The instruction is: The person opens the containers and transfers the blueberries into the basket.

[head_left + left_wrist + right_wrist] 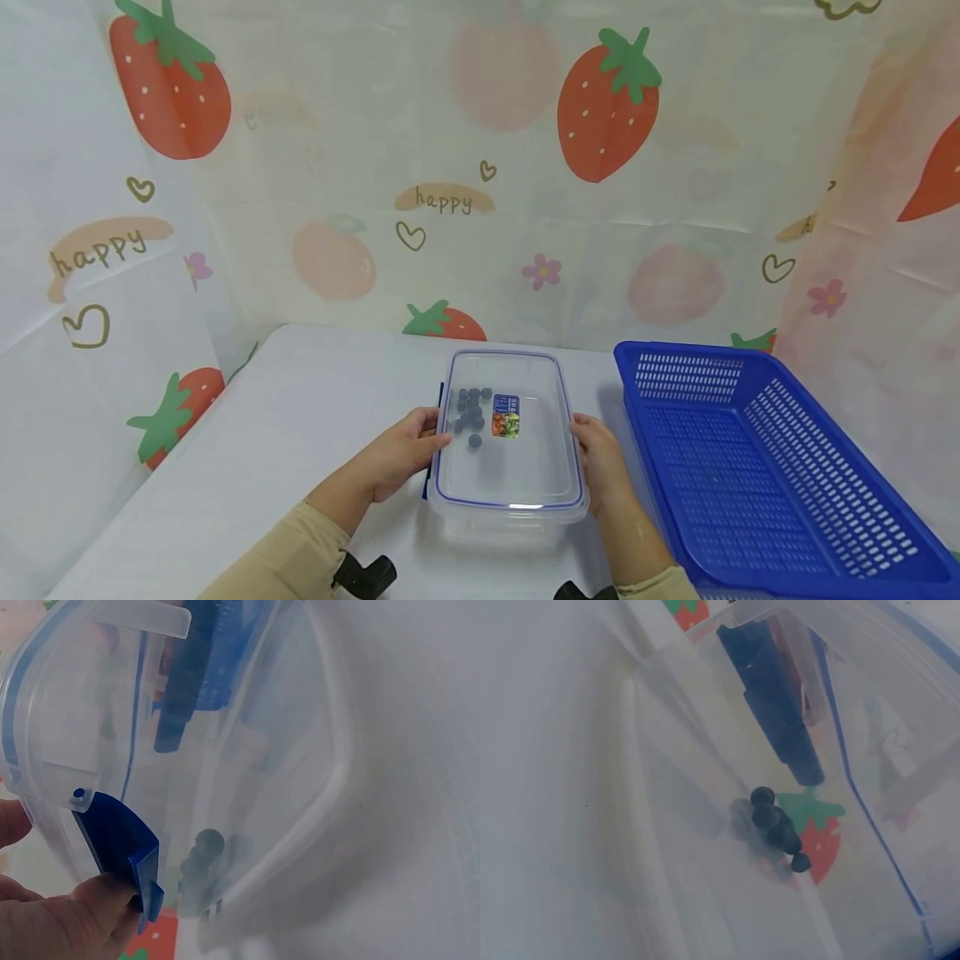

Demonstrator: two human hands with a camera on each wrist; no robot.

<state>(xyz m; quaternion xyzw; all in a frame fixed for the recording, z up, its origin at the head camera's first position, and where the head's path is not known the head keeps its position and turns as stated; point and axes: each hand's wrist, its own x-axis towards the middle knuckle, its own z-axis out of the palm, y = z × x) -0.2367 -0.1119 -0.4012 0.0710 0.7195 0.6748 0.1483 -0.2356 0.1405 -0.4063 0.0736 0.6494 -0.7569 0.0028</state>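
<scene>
A clear plastic food container (534,475) with a blue-edged lid and a small fruit label (506,416) stands before me. Several blueberries (471,408) lie inside, bunched toward its left side. My left hand (390,457) grips the left side, thumb at the lid's edge. In the left wrist view its fingers (105,900) touch a blue latch (120,836) that hangs outward, unfastened. On the opposite side my right hand (603,467) holds the container's edge; most of its fingers are hidden. The right wrist view shows the blueberries (769,817) through the clear wall, but not the hand.
A large blue plastic basket (720,492) with slatted walls stands on the right, close beside my right hand. White cloth covers the table (315,392). A strawberry-printed curtain (450,258) hangs behind the table and along both sides.
</scene>
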